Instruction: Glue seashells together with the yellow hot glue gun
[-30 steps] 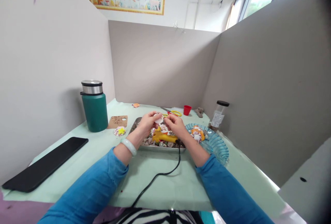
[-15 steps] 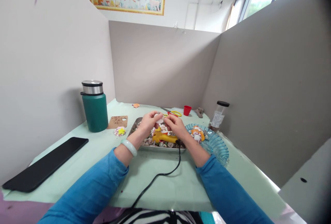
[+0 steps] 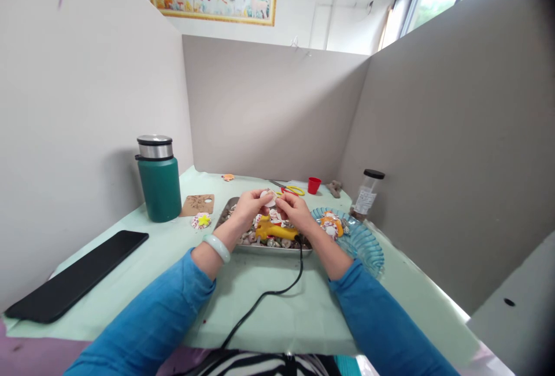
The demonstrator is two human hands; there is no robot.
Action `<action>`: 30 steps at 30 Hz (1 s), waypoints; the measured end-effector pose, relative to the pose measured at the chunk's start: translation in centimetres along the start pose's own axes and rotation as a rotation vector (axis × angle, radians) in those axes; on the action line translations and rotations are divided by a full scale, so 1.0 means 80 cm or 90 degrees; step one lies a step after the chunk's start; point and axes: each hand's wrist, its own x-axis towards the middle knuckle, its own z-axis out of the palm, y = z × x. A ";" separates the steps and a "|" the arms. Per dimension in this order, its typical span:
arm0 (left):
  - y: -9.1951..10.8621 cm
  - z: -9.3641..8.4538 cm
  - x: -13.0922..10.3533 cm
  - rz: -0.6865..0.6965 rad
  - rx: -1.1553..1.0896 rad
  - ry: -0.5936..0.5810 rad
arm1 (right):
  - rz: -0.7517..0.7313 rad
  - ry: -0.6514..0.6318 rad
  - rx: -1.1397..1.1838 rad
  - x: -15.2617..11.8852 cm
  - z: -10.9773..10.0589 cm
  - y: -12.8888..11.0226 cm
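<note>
Above a metal tray (image 3: 251, 250) of shells, my left hand (image 3: 249, 207) pinches a small, flat white round piece (image 3: 269, 198) between thumb and fingers. My right hand (image 3: 295, 209) is closed at the right edge of that piece, its fingertips pressed together. Whether the right fingers grip the piece itself or something tiny beside it, I cannot make out. Beneath both hands, a yellow glue gun (image 3: 275, 229) lies across the shells, its black cord (image 3: 264, 295) running toward the table's front edge.
On the left stand a green flask (image 3: 159, 185), a brown card (image 3: 198, 205), a shell flower (image 3: 201, 221) and a long black slab (image 3: 80, 275). To the right are a blue plate (image 3: 368, 251) with shell pieces and a black-lidded jar (image 3: 366, 195). Scissors (image 3: 295, 190) and a red cup (image 3: 314, 185) sit behind.
The white piece has turned slightly between my fingers. Both hands stay over the tray, with only small finger shifts.
</note>
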 end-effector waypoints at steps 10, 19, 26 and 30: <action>0.000 0.002 -0.002 -0.016 -0.037 0.011 | -0.005 0.028 0.003 -0.001 0.000 -0.005; 0.004 0.003 -0.004 -0.013 -0.014 0.033 | -0.003 0.018 -0.001 -0.002 0.001 -0.005; 0.006 0.005 -0.005 -0.022 -0.006 0.054 | -0.014 0.018 -0.034 -0.001 0.000 0.001; 0.005 0.005 -0.004 -0.039 -0.009 0.057 | -0.016 0.016 -0.047 -0.001 -0.001 0.003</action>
